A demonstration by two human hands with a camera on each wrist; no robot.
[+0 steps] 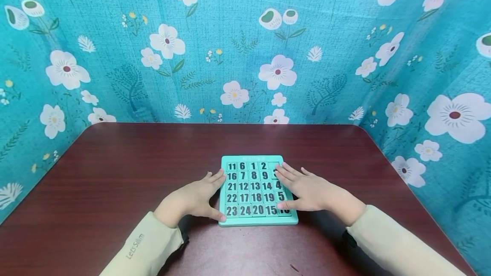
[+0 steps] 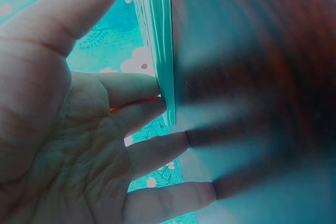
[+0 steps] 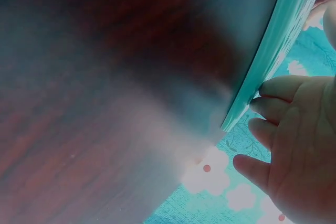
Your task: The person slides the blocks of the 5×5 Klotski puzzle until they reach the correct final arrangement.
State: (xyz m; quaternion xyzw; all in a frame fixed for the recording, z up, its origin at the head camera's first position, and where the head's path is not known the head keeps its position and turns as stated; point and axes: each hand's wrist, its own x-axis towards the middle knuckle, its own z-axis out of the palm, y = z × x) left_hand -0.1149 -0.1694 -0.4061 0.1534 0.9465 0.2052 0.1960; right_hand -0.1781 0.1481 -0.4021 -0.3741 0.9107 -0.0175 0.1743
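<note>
A turquoise sliding number puzzle lies flat on the table, its tiles bearing black numbers. The top row reads 11, 6, 1, 2, and the slot at its right end looks to hold no tile. Along the left side, my left hand touches the frame with thumb and fingers spread; in the left wrist view, fingers meet the puzzle's edge. My right hand reaches over the right side. Its fingertips partly cover the 3 tile in the right column, and its thumb lies across the bottom right tile, hiding part of that number.
The puzzle rests on a dark red-brown wooden table with rounded far corners. Behind and beside it hangs a turquoise curtain with white flowers. Light sleeves cover both forearms, with a dark band under each cuff.
</note>
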